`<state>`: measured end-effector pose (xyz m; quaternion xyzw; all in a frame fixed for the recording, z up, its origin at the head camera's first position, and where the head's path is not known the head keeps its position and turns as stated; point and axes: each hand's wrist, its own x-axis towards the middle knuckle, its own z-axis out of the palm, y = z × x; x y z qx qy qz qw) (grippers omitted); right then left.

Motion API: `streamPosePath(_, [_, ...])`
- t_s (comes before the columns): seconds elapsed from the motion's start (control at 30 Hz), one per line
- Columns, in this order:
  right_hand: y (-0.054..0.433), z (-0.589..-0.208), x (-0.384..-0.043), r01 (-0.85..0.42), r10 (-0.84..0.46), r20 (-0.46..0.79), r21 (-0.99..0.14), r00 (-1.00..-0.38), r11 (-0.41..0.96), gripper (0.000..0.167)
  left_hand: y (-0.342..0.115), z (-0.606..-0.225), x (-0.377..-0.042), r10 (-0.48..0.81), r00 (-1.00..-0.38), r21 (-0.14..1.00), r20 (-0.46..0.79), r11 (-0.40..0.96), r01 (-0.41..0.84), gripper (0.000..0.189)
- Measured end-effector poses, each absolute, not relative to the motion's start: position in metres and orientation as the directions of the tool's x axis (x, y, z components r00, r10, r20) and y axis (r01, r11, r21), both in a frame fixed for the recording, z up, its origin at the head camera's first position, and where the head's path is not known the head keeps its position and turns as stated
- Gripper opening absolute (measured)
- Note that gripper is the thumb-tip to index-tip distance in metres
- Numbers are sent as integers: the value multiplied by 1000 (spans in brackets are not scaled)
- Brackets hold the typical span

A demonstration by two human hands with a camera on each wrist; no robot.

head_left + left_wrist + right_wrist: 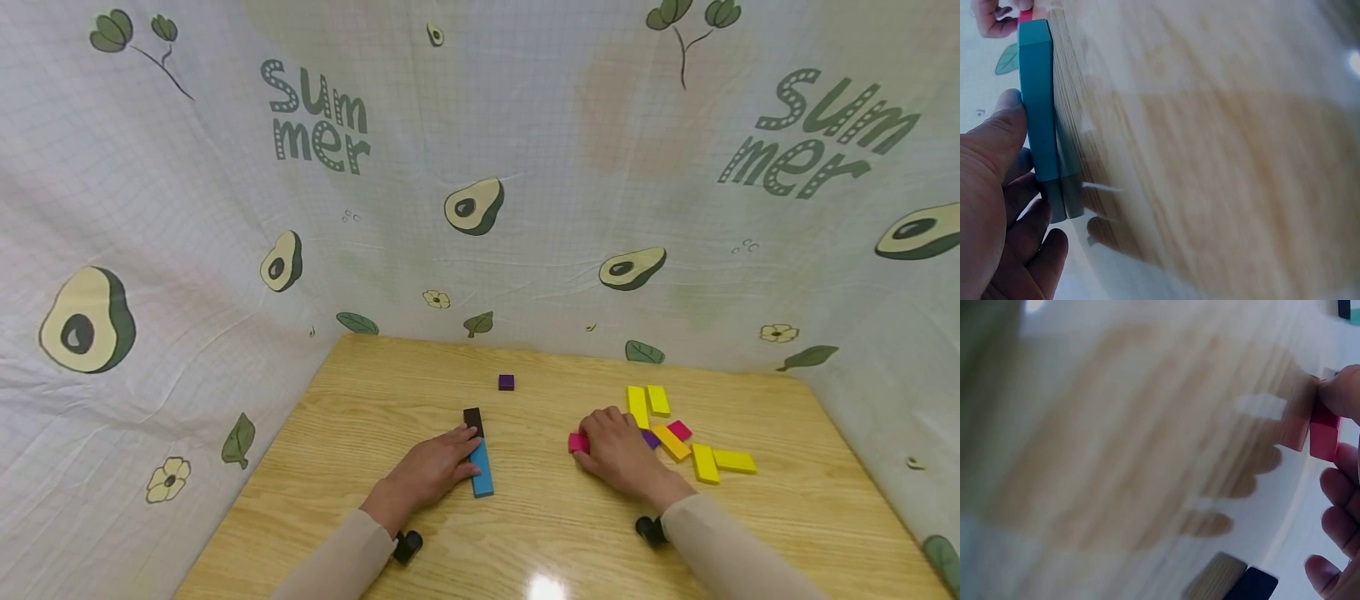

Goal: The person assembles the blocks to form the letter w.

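The pink block (577, 443), right of lower centre, looks light and stiff, best held by its sides; the right hand (618, 450) pinches it; the left hand (433, 467), fingers relaxed, touches the blue block (482, 475).

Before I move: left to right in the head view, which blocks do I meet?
Blue block → lone purple block → pink block in the right hand → orange block → rightmost yellow block. Overlapping ones skipped.
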<state>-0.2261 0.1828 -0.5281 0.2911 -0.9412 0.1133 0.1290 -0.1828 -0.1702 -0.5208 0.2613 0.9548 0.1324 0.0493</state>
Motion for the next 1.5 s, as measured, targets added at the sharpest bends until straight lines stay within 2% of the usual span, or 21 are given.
streamPosePath(0.27, [169,-530,-216,-593,-553,253,-119,-794,796,27,-170,-521,-183,515,-857,277,-23,827,489,56])
streamPosePath(0.77, [141,-532,-197,-675,-647,246,-40,-722,737,28,-171,-523,-183,518,-855,274,-24,826,493,56])
streamPosePath(0.93, [142,-531,-194,-672,-642,248,-52,-725,739,32,-171,-524,-184,519,-854,282,-23,823,493,57])
streamPosePath(1.1, [145,-530,-193,-676,-639,266,-70,-722,734,27,-171,-523,-185,520,-854,279,-16,822,496,57])
streamPosePath(1.5, [123,-530,-178,-739,-701,293,-27,-650,674,24,-171,-522,-185,517,-856,264,-12,827,496,56])
